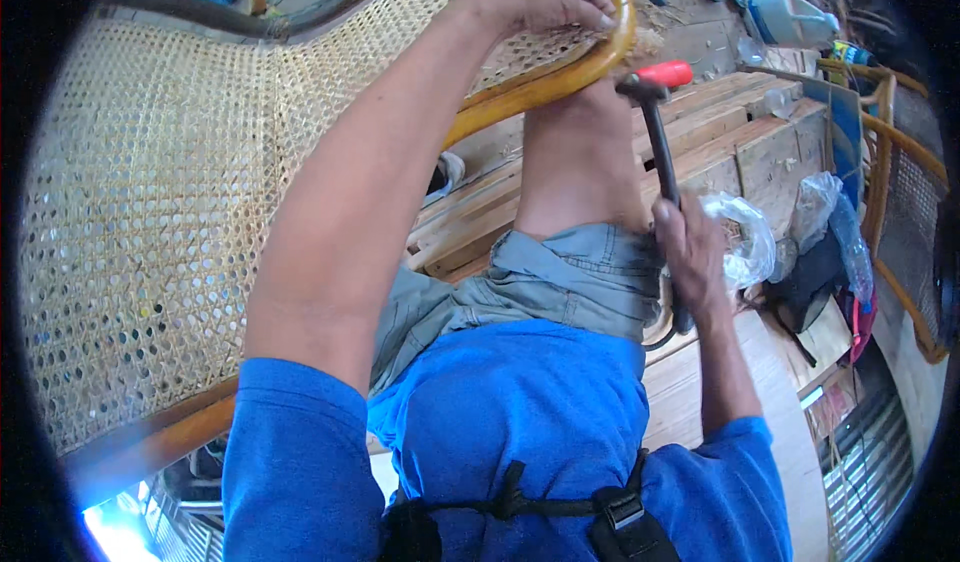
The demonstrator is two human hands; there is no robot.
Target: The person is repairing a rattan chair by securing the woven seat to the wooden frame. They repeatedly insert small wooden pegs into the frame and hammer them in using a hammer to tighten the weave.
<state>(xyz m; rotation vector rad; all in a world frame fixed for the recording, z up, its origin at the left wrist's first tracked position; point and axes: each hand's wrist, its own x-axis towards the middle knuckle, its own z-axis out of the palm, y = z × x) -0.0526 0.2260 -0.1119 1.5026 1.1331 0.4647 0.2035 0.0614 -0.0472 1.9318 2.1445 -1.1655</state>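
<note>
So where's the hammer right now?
The hammer is in the right hand, right of centre, its head raised just under the curved wooden frame of the woven cane panel.

Just beyond the right hand point(690, 252), almost touching its knuckles, lies a crumpled clear plastic bag point(745, 237) on the wooden planks. Farther right of it sits a second clear bag point(835, 217), taller and wrinkled, against dark things. Well above the right hand, near the far edge, a whitish plastic jug point(790, 17) lies on its side.
</note>
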